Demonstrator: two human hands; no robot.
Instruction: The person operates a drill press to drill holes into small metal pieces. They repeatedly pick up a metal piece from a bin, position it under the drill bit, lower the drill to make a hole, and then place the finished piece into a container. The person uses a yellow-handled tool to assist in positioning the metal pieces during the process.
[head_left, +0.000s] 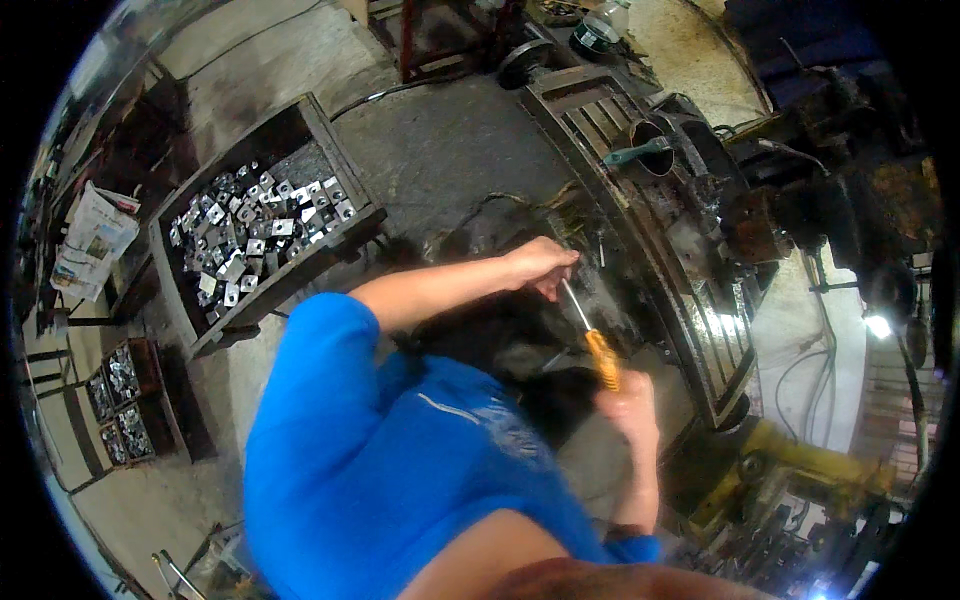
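Observation:
My right hand point(630, 402) is wrapped round the orange-yellow handle of a screwdriver point(603, 357). Its thin metal shaft slants up and left toward my left hand point(541, 268). The left fingers are pinched together at the shaft's tip. Whatever small thing they hold is hidden by the fingers. Both hands are in front of my blue shirt, over a dark, greasy work area beside a slatted metal rack point(690, 285).
Left of me stands a large metal tray point(340, 160) of loose, shiny, holed metal blocks point(255, 247). Beyond it are a folded newspaper point(95, 240) and bins of small parts point(122, 375). A green-handled brush point(640, 152) rests in a round can at the right, near dark machinery point(850, 215).

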